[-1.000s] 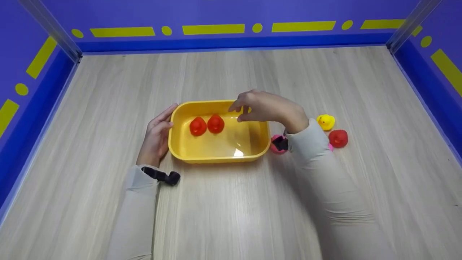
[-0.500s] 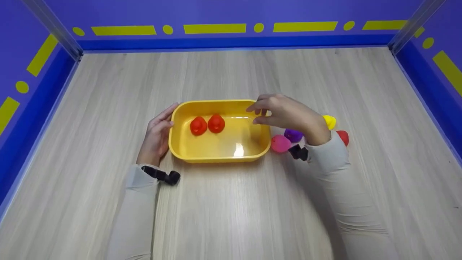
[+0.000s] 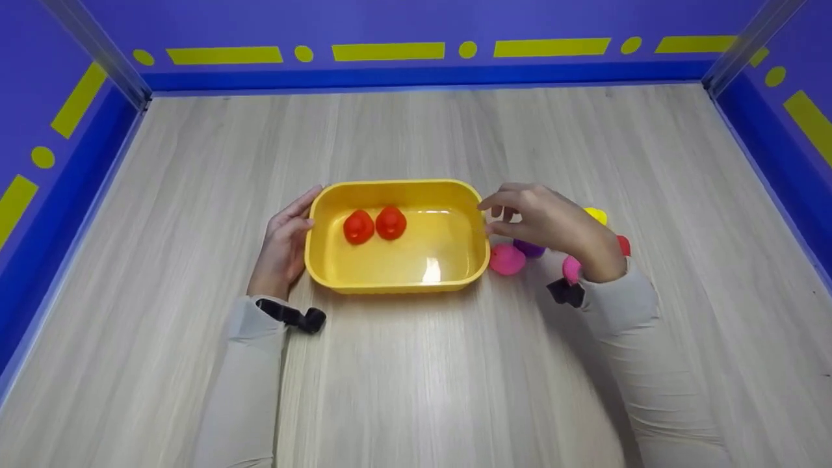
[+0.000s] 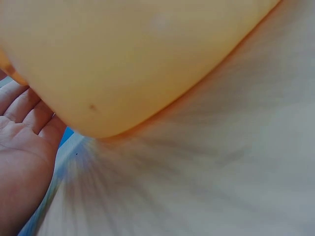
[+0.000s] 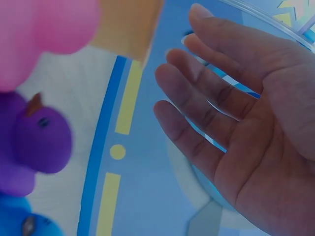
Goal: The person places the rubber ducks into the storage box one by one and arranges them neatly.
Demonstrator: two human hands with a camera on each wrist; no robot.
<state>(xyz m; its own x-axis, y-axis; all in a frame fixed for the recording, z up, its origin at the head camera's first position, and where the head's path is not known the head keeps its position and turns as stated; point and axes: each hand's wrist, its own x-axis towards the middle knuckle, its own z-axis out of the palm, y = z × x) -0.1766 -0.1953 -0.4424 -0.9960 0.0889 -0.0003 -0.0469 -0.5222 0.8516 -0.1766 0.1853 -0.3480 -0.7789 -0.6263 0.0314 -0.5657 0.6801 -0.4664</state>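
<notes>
Tabletop [image 3: 416,377], yellow tub [image 3: 383,263] against left hand [image 3: 281,247]

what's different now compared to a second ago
The right hand has moved rightward from over the yellow tub to its right rim, uncovering the pink toy duck beside the tub and part of the purple toy duck. Nothing was visibly picked up or let go. The left hand stayed at the tub's left end, and two red toy ducks stayed inside.
</notes>
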